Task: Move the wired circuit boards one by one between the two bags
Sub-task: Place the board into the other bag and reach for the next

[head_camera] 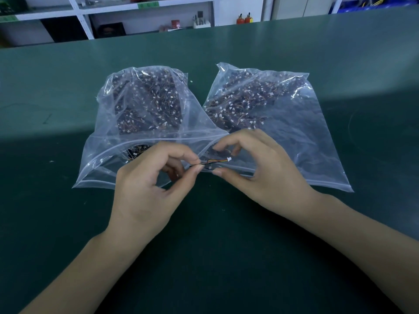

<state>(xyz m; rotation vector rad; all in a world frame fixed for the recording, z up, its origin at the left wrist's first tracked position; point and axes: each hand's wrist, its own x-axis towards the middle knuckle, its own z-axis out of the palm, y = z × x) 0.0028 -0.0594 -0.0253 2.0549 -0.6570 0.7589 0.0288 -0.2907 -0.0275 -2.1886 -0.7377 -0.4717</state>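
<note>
Two see-through plastic bags lie side by side on a flat dark green table [68,223]. The plastic is thin, shiny and crinkly. The left bag [127,123] is puffed up and its mouth gapes toward the person. The right bag [301,132] lies flatter. Both are full of small dark circuit boards [147,98] with thin wires and tiny white plugs, all jumbled in heaps.

One wired circuit board [209,162] is out in the air, right between the two bag mouths. Its wires are red, yellow and black (twisted close together), and they end in a little white plug on the right side. The board part is dark and mostly hidden by fingertips.

The left hand [154,184] is curled, and its thumb and first finger pinch the left end of this piece. The right hand [256,166] arches over the mouth of the right bag with bent fingers. Its thumb presses just under the wires, and I cannot tell if its fingers really grip them. Both bare forearms reach in from the bottom corners.

Far behind stand white shelves [145,10].
</note>
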